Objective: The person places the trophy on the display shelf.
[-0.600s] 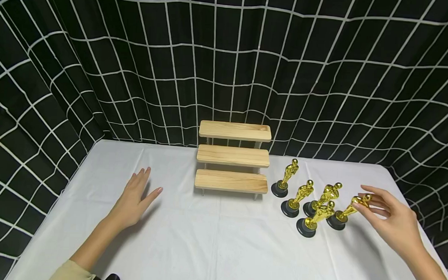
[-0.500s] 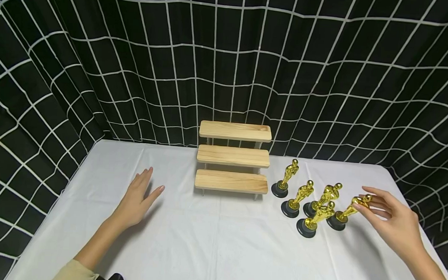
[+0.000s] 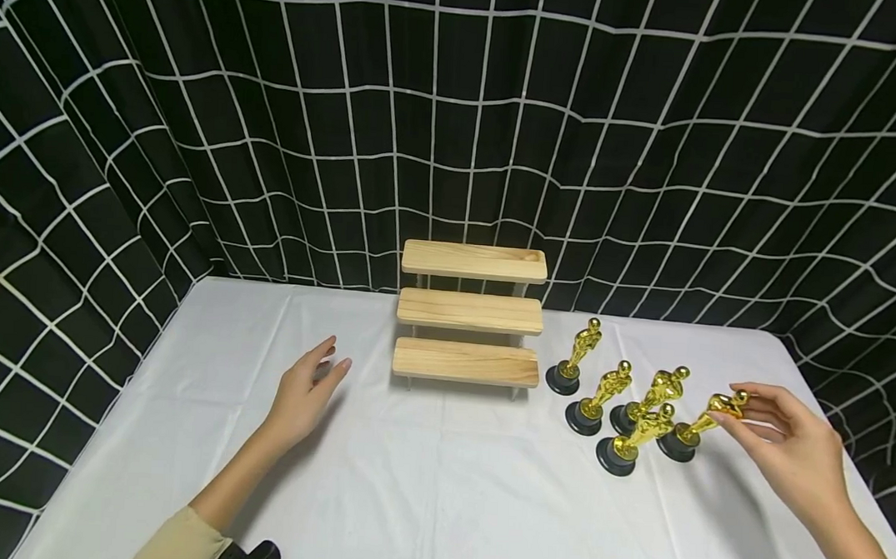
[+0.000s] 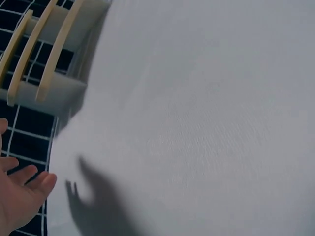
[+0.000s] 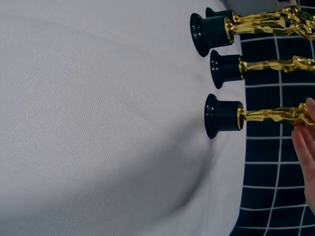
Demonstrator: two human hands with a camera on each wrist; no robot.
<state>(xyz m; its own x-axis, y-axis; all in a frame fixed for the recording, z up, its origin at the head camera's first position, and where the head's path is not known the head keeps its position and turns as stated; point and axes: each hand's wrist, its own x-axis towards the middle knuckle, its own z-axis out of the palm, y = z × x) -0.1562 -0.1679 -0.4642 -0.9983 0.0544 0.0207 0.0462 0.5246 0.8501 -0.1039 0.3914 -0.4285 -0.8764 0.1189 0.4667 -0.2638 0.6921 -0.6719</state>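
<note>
My right hand [image 3: 799, 452] pinches the upper part of the rightmost golden statuette trophy [image 3: 681, 441], thumb and fingers on either side of the figure. In the right wrist view this trophy [image 5: 225, 116] stands on its round black base, fingertips [image 5: 301, 140] at the golden body. Several matching trophies [image 3: 581, 414] stand close by to its left. Over the left part of the table my left hand [image 3: 298, 400] hovers with nothing in it, fingers loosely extended toward the shelf. Part of that hand [image 4: 19, 199] shows in the left wrist view, its shadow cast on the cloth.
A three-tier wooden display shelf [image 3: 467, 361] stands at the back middle of the table, between the hands. White cloth [image 3: 438, 496] covers the tabletop. Behind and at both sides hangs a black curtain [image 3: 455, 121] with a white grid.
My left hand has moved right, closer to the shelf, and its fingers have bent a little. The right hand stays at the same trophy, with the trophies in their places.
</note>
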